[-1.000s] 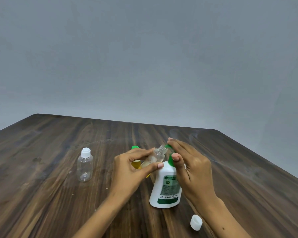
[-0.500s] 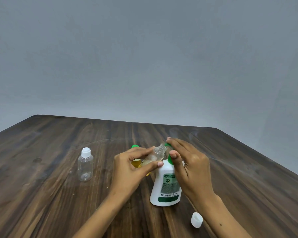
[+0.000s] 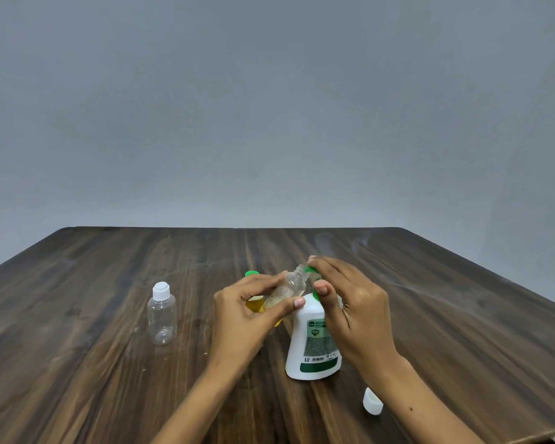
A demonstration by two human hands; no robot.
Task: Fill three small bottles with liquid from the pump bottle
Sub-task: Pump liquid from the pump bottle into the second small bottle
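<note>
Left hand [image 3: 237, 318] pinches uncapped small bottle [image 3: 285, 291], partly filled, at pump bottle [image 3: 314, 344] spout; right hand [image 3: 350, 312] fingers extended on pump. Capped bottle [image 3: 162, 314] empty; yellow-filled bottle [image 3: 253, 304] behind.

desk [image 3: 109, 379]: dark brown wood grain | pump bottle [image 3: 314, 347]: white, green band, green pump | capped bottle [image 3: 162, 315] at 9 o'clock: clear, white cap | loose cap [image 3: 372, 401]: white | wall [image 3: 269, 107]: plain grey
</note>
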